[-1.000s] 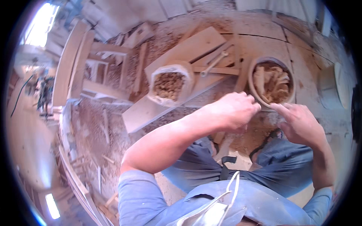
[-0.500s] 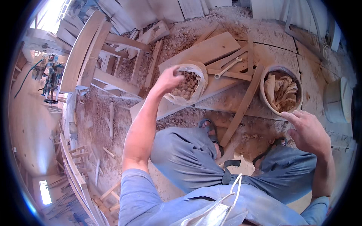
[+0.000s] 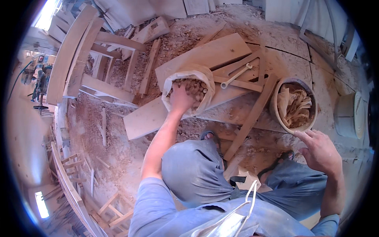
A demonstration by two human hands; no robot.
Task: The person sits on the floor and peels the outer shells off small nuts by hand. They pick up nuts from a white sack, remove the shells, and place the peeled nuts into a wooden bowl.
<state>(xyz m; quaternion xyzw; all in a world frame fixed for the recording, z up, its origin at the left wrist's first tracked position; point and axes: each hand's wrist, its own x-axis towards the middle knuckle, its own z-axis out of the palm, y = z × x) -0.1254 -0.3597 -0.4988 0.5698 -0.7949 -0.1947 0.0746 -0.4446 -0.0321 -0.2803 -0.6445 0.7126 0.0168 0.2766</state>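
Note:
My left hand point(image 3: 182, 98) reaches down into a whitish sack point(image 3: 166, 86) with a rolled-back rim. Its fingers are spread among many small brown rounded pieces point(image 3: 197, 87), and the fingertips are partly buried. What exactly these pieces are I cannot make out. On the right, my right hand point(image 3: 320, 152) has its fingers hooked on the near rim of a round bucket point(image 3: 275, 114). Crumpled tan sheets or shavings point(image 3: 294, 104) lie inside that bucket.
The sack rests on a wide board point(image 3: 146, 118). Beyond it lie a wrench point(image 3: 236, 76), a triangular wooden frame point(image 3: 260, 65) and a long wooden strip point(image 3: 250, 120). A pale bucket point(image 3: 349, 114) stands far right. Wooden furniture frames point(image 3: 110, 89) stand at left, on a floor strewn with chips.
My left hand has gone from the sack's left rim down into the pieces. My right hand stays at the bucket rim. The whole view has shifted slightly.

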